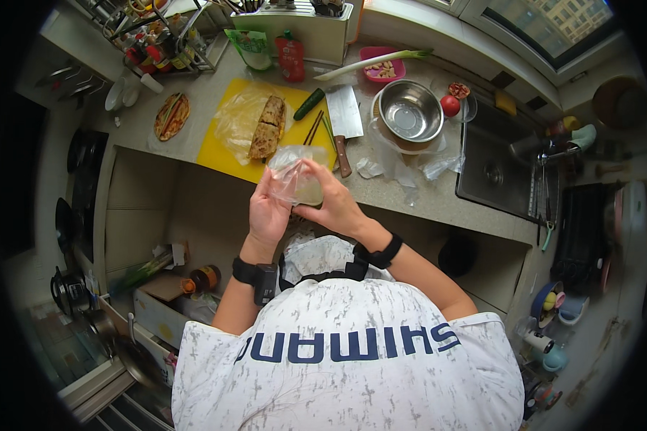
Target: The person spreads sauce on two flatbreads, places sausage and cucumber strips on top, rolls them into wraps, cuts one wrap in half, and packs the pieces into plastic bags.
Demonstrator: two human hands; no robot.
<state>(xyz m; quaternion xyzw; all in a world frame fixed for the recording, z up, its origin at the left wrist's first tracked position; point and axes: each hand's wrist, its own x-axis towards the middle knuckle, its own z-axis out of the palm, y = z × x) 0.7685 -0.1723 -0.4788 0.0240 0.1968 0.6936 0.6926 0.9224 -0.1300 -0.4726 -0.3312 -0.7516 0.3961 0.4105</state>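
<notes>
My left hand (269, 214) and my right hand (335, 202) hold a thin clear plastic bag (291, 175) between them, just over the counter's front edge. Behind them lies a yellow cutting board (214, 155). On it, a browned filled flatbread (268, 126), cut in two, rests on a crumpled clear plastic sheet (233, 119). A cucumber piece (308, 104) and a pair of dark chopsticks (313, 128) lie to its right. Beside the board's right edge is a cleaver (345, 113) with a wooden handle, pointing towards me. Whether the bag contains anything is unclear.
A sauce-covered flatbread (172, 117) lies at the left. A steel bowl (411, 110), tomato (450, 106) and sink (496, 186) are to the right. Behind are a leek (350, 68), a pink bowl (364, 53) of garlic cloves and a bottle rack (180, 40).
</notes>
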